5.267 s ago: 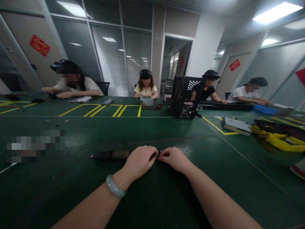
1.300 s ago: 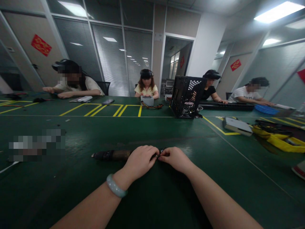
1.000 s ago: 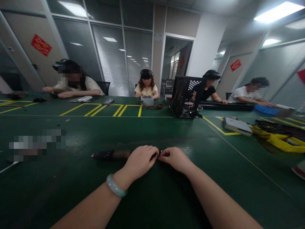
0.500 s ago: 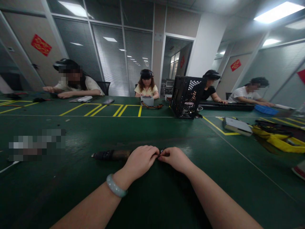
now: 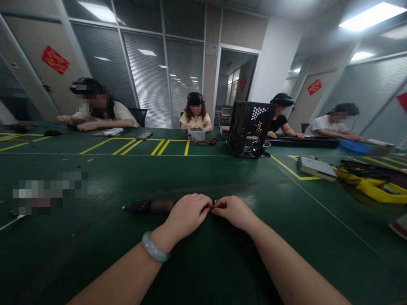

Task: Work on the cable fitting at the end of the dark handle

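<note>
A dark electric screwdriver (image 5: 155,206) lies on the green table (image 5: 104,250), its tip to the left and its rear end hidden behind my left hand. With fingers curled and closed, my left hand (image 5: 189,214) rests palm down over that end. My right hand (image 5: 233,212) is closed in a pinch just beside it, the fingertips of both almost meeting. Between them shows a small dark piece (image 5: 216,200); whether it belongs to the screwdriver is unclear. What each hand grips is mostly covered by the fingers. A pale bangle (image 5: 154,248) circles my left wrist.
A black computer case (image 5: 246,131) stands beyond my hands. To the right are a silver box (image 5: 316,167) and a yellow tray (image 5: 381,192) with cables. A grey power supply (image 5: 196,134) sits before a co-worker opposite. Other people work along the far side.
My hands stay in nearly the same place, with only a very slight shift at the fingers. The screwdriver has not moved.
</note>
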`<state>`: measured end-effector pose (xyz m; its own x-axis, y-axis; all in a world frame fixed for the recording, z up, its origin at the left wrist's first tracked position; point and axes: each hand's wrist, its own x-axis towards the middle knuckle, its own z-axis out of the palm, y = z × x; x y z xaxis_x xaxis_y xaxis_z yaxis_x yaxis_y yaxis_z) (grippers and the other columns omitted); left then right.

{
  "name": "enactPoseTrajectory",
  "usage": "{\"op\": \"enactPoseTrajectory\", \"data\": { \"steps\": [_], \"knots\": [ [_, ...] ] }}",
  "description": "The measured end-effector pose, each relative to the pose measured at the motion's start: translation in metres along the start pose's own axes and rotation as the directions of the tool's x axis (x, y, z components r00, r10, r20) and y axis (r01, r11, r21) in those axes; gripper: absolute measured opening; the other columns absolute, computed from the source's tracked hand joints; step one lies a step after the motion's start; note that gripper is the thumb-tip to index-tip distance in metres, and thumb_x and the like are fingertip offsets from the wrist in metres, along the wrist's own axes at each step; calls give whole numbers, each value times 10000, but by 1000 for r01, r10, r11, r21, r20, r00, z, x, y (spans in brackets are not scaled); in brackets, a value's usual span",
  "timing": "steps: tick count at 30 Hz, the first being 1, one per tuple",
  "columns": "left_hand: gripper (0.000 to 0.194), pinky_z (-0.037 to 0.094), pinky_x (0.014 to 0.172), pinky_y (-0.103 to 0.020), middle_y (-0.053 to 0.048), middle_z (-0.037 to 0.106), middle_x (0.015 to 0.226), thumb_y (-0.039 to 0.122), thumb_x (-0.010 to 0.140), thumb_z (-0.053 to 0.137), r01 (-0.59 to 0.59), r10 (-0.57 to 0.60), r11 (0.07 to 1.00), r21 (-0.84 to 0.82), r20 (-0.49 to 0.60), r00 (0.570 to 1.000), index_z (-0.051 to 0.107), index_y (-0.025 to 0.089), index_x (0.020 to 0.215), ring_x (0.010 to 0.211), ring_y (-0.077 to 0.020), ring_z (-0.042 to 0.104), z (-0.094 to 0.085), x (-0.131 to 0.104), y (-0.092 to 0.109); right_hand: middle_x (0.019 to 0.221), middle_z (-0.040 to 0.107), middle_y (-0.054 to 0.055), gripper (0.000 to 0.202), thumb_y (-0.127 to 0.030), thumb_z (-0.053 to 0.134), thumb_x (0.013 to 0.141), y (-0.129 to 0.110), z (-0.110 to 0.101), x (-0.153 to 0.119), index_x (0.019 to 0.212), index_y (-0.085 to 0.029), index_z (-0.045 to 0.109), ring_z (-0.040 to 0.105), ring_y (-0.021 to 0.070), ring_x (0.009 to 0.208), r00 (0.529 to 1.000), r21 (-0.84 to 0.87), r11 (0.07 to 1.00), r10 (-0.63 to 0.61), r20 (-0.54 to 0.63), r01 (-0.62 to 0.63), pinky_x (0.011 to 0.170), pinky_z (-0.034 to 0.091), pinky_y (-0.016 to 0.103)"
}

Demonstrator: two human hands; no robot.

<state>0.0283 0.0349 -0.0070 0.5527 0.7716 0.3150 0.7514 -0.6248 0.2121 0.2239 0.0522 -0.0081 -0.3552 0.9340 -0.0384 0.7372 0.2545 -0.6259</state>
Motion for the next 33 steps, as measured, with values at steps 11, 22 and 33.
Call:
{"op": "enactPoseTrajectory", "data": {
  "steps": [11, 22, 33],
  "knots": [
    [121, 435, 795, -333, 5, 625, 987, 234, 921, 490, 27, -26, 1000, -7, 15, 1000, 576, 254, 1004, 912, -187, 575, -2, -1, 1, 846, 739, -4, 159, -361, 664, 805, -1, -1, -1, 870, -250, 757, 655, 161, 746, 1000, 2, 1000, -8, -4, 8, 637, 422, 241],
    [127, 432, 804, -324, -3, 631, 996, 238, 915, 493, 15, -15, 1000, 4, 17, 1000, 592, 242, 994, 924, -185, 578, -1, 0, 0, 873, 741, -9, 163, -360, 661, 802, 1, -1, 0, 877, -254, 761, 657, 164, 769, 1000, 1, 1000, -14, -2, 14, 660, 426, 239],
    [147, 438, 816, -333, -16, 632, 1011, 251, 918, 489, 38, -39, 999, 17, 29, 999, 575, 244, 1037, 931, -194, 583, -1, -1, 1, 850, 740, 2, 168, -362, 663, 802, 2, 1, 1, 872, -244, 761, 653, 165, 743, 1000, 2, 1000, -7, -4, 7, 653, 432, 243]
  ]
}}
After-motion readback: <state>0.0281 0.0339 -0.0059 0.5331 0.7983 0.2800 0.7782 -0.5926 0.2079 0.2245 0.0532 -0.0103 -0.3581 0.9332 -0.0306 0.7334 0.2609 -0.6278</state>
